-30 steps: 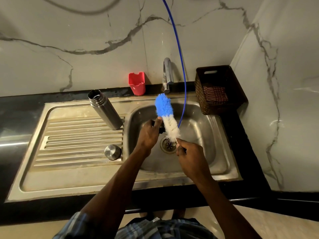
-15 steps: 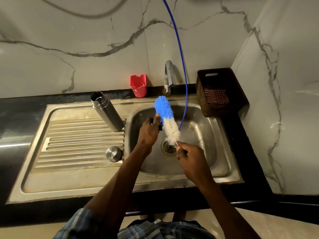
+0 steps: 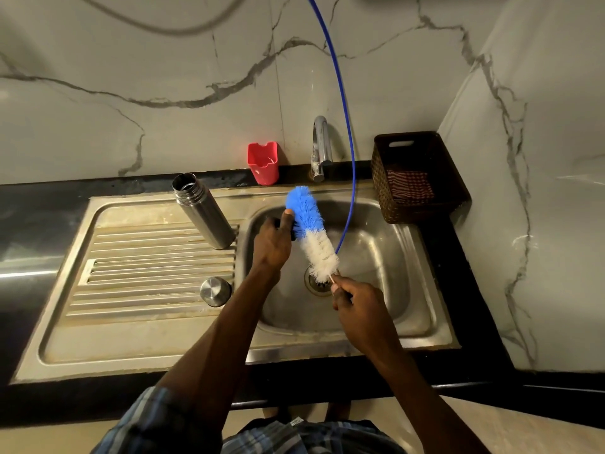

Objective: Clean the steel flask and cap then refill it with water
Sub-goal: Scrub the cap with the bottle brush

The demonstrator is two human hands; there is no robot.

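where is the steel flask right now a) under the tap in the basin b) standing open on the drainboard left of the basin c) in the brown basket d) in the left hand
b: the steel flask stands uncapped on the drainboard, while the right hand holds the bottle brush over the basin.

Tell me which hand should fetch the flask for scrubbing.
Left, probably. The left hand is nearer the open flask on the drainboard, though it holds a small dark object. The right hand grips the brush handle.

walls: veined marble (image 3: 163,93) | counter: black (image 3: 39,204) | floor: beige (image 3: 523,427)
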